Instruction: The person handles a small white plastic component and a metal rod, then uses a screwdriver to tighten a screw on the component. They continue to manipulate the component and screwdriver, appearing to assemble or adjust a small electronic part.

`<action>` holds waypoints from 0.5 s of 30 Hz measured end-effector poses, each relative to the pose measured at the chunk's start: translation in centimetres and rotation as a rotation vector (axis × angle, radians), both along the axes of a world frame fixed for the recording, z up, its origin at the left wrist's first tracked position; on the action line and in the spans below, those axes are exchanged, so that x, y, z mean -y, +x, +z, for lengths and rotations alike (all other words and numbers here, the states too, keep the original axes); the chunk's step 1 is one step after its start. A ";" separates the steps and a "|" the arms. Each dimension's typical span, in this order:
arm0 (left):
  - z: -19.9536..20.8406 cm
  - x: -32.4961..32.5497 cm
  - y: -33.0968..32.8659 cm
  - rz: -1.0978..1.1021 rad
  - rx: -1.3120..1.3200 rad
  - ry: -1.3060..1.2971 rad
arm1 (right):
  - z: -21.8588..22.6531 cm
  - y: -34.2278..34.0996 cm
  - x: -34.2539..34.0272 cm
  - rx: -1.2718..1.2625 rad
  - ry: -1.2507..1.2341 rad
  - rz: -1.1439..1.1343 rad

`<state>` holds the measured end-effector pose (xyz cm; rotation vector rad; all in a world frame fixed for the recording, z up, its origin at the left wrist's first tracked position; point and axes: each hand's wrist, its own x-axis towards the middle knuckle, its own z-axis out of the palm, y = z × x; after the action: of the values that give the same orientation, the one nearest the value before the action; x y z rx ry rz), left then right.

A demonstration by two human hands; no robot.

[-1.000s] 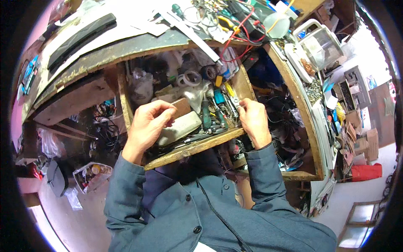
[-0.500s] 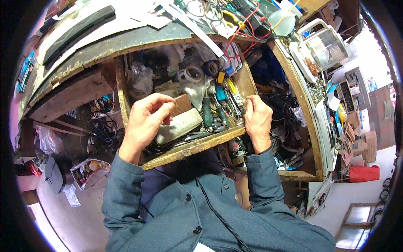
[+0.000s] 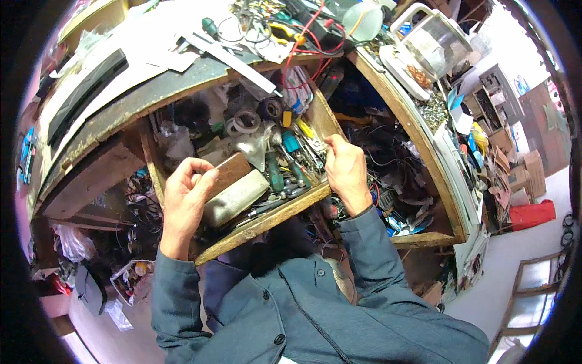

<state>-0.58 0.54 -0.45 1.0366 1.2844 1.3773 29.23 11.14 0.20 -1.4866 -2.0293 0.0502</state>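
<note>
Brown block [image 3: 231,171] has shifted left in view, long axis up-right.

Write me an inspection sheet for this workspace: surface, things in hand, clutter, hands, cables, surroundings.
Surface: worn, dark-edged workbench with white sheets on top; an open wooden drawer below it.
Things at hand: brown block beside a pale grey block in the drawer; green-handled screwdriver to their right.
Clutter: heavy; tape rolls, clear bags and small tools crowd the drawer.
Left hand: at the brown block's near end, thumb and fingers bent; grip unclear.
Right hand: fingers curled, by the drawer's right side; contact unclear.
Cables: red wires loop over the bench edge.
Surroundings: cardboard boxes and a red item at right.
</note>
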 end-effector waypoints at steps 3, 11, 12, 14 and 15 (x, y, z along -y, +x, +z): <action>0.0 0.1 -0.2 -0.002 0.005 0.001 | 1.1 -0.6 0.4 0.091 -0.137 -0.053; 0.0 0.0 -0.2 -0.010 -0.043 -0.004 | 0.8 -0.9 -1.6 0.360 -0.197 -0.015; 0.1 0.0 -0.3 -0.020 -0.054 -0.011 | 0.7 -1.1 -2.1 0.397 -0.214 -0.008; -0.2 0.0 0.0 0.000 -0.035 0.007 | 0.1 -1.3 -2.9 0.469 -0.251 0.010; -0.3 0.0 0.0 -0.002 -0.030 0.013 | 0.0 -1.4 -3.3 0.482 -0.273 0.036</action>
<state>-0.58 0.53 -0.77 1.0712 1.2979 1.3751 27.85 14.41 0.20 -1.7588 -2.5122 -0.0200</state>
